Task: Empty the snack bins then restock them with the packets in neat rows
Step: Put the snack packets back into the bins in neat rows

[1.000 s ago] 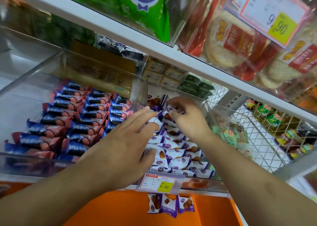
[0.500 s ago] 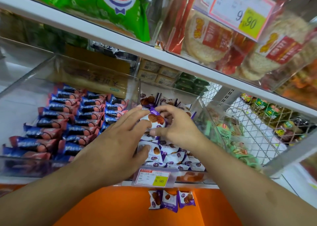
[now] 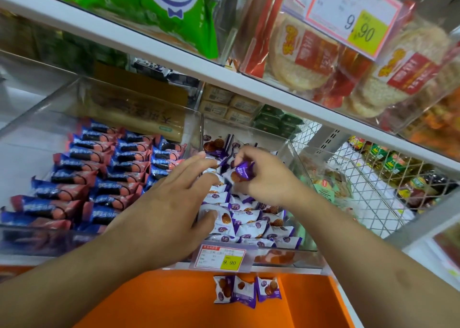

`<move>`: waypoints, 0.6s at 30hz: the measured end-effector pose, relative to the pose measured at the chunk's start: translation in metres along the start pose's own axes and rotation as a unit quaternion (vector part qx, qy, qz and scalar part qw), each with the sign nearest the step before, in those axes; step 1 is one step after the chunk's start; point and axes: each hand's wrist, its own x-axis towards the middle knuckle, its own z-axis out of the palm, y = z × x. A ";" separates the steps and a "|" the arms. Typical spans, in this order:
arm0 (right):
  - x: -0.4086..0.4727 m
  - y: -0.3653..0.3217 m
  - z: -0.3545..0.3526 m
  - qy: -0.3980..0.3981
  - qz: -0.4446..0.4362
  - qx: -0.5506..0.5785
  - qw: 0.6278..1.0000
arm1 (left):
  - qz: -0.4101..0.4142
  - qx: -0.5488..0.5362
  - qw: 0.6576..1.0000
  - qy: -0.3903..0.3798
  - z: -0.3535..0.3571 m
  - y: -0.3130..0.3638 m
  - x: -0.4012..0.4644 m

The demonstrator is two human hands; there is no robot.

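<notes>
A clear plastic bin [image 3: 302, 249] on the shelf holds several white-and-purple snack packets [image 3: 251, 224] laid in rows. My right hand [image 3: 267, 178] pinches one purple packet [image 3: 242, 170] just above the bin's back rows. My left hand [image 3: 171, 203] lies with straight fingers across the packets on the bin's left side, its thumb on a front packet. To the left, a second clear bin [image 3: 29, 238] holds blue-and-red packets [image 3: 99, 175] in neat rows.
Three purple packets [image 3: 245, 291] lie on an orange surface [image 3: 174, 300] below the shelf. A price tag [image 3: 221, 258] hangs on the bin's front. A wire basket [image 3: 373, 193] with green packets stands to the right. An upper shelf [image 3: 224, 76] carries more snack bags overhead.
My right hand has lifted a purple packet from the back of the bin and turned it. My left hand has stayed spread on the packets. The view has shifted slightly.
</notes>
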 end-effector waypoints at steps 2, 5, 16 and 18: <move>0.002 -0.005 -0.008 0.031 -0.002 0.020 0.999 | -0.004 -0.001 1.000 -0.004 -0.001 0.000 0.000; 0.005 -0.009 -0.016 0.030 -0.020 0.029 0.999 | -0.011 0.002 1.000 -0.009 -0.002 0.001 0.000; 0.058 -0.009 0.024 0.171 -0.018 0.045 0.984 | -0.017 0.007 1.000 -0.009 -0.002 0.001 -0.001; 0.067 -0.004 0.033 0.172 -0.029 0.018 0.985 | -0.016 0.011 1.000 -0.010 -0.002 0.002 -0.002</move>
